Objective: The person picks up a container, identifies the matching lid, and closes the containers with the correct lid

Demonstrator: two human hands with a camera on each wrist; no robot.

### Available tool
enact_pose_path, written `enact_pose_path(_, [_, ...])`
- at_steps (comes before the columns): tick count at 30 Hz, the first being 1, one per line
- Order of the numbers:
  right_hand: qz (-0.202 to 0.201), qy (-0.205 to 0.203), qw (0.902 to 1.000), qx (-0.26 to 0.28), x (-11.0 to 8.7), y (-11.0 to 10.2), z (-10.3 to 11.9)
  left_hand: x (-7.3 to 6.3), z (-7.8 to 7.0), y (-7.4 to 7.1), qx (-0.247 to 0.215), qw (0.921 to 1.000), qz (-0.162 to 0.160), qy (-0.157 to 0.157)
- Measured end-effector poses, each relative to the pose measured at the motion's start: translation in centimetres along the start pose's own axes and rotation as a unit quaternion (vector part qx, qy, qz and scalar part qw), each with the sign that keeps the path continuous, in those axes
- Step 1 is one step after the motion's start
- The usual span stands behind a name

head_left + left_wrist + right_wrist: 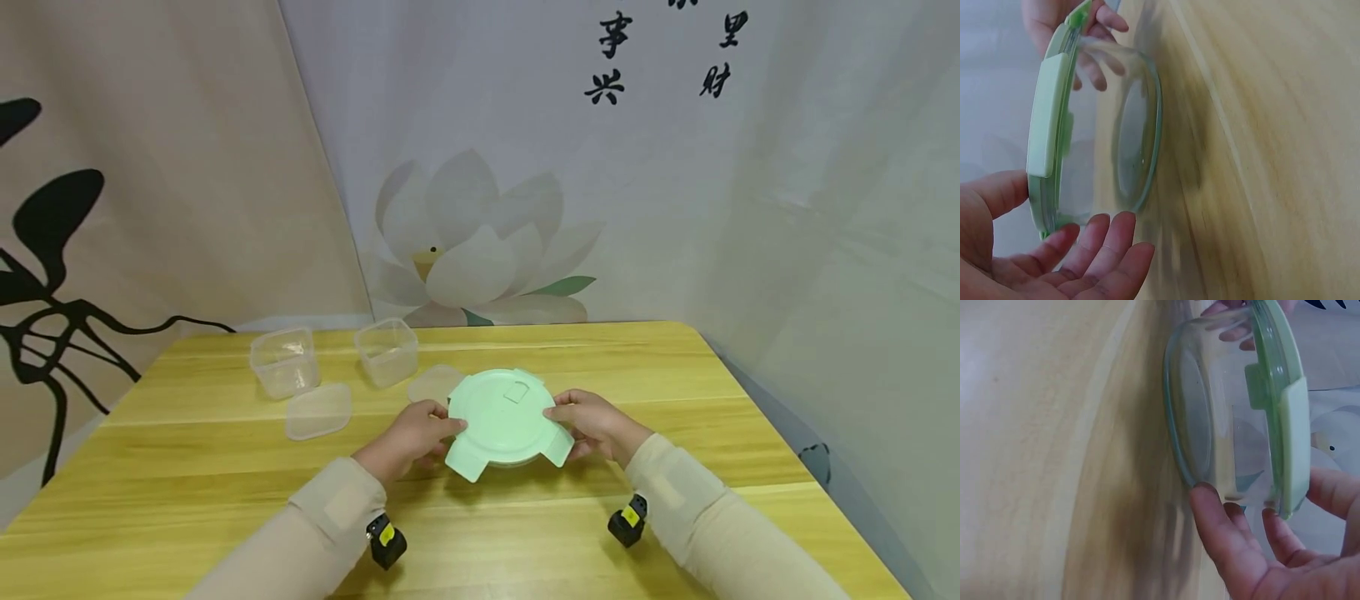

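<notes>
Left grip, right grip, thumbs uppermost

One glass container carries one green lid. Around it, as the head view shows, are two hands: one left hand at nine o'clock, one right hand at three. Two clear boxes stand towards ten o'clock, and two translucent lids lie between nine and ten. Two wrist cameras show, near half past seven and four.

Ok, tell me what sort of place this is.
Probably a makeshift filming corner: a wood-grain table stands before a printed cloth backdrop, and the small black wrist devices look like cameras.
</notes>
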State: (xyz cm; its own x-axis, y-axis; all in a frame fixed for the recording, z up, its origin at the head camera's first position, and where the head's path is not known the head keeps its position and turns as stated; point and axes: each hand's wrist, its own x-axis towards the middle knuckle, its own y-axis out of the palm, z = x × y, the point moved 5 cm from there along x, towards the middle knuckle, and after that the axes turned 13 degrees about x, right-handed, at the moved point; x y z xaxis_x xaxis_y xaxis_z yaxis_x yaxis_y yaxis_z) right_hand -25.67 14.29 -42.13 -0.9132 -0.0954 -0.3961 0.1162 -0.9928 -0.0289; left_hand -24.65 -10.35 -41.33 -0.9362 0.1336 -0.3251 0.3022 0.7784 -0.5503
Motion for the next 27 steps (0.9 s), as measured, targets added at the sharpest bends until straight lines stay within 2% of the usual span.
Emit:
enact_pose_path(10, [-0.002,-0.001,0.9999,0.011,-0.9,0.3,-0.6,1.3,-0.3,-0.9,0.043,0.9990,-0.010,0.010])
enact_pose_path(16, [0.005,0.001,1.0000,-0.001,-1.7,0.7,-0.9,1.8,-0.5,-1.3,0.034,0.9994,-0.007,0.007])
enact_pose_path(21, [0.012,-0.003,0.9999,0.012,-2.1,1.0,-1.1,2.1,-0.6,-1.3,0.030,0.9996,0.000,0.001])
enact_pose_path(27, [0.018,-0.006,0.9995,0.024,-2.3,1.1,-1.3,2.3,-0.6,-1.3,0.029,0.9995,-0.006,0.006])
